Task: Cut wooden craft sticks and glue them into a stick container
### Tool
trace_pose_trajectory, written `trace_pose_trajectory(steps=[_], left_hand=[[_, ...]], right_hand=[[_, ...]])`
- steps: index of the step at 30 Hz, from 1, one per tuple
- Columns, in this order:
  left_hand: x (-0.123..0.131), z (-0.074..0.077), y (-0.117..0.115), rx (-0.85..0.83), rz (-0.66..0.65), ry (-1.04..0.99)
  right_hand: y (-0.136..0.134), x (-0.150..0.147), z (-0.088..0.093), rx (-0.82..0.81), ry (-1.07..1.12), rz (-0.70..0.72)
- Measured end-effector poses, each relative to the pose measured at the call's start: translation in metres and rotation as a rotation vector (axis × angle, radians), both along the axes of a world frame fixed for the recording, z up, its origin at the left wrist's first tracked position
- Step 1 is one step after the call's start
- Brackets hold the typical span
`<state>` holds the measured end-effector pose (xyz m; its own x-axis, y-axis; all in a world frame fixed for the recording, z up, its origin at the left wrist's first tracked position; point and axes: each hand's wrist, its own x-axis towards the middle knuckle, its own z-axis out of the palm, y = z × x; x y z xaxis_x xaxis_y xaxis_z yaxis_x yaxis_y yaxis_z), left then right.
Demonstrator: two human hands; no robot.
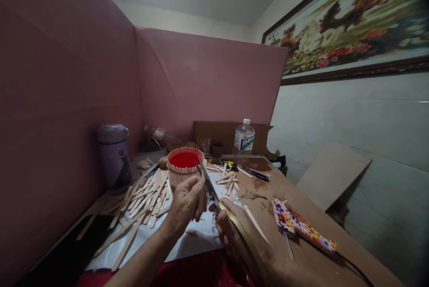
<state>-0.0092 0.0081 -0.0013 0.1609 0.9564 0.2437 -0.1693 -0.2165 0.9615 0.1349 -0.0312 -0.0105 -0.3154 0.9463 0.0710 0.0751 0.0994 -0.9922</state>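
Note:
My left hand (pixel 183 204) is closed in a pinch on a wooden craft stick (pixel 201 195), holding it upright near the table's front. My right hand (pixel 239 238) grips gold-handled scissors (pixel 214 193), whose open blades bracket the stick. Just behind them stands a red cup ringed with sticks (pixel 184 165). A heap of loose craft sticks (pixel 140 202) lies on white paper to the left.
A purple lidded jar (pixel 114 155) stands at the left by the pink partition. A water bottle (pixel 243 137) is at the back, pens (pixel 254 173) in the middle, and a flower-patterned glue gun (pixel 301 226) with its cord on the right of the brown table (pixel 321 233).

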Motion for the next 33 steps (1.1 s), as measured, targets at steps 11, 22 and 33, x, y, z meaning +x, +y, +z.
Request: trace_pose_trajectory(steps=[11,22,33], left_hand=[[0.007,0.001,-0.007,0.022,0.039,-0.036],[0.01,0.007,-0.009,-0.001,0.097,-0.042],[0.006,0.008,-0.007,0.033,0.059,-0.044]], right_hand=[[-0.005,-0.001,0.0,0.065,-0.015,-0.035],[-0.002,-0.002,-0.002,0.167,-0.074,-0.095],[0.001,-0.003,-0.016,0.128,-0.09,-0.063]])
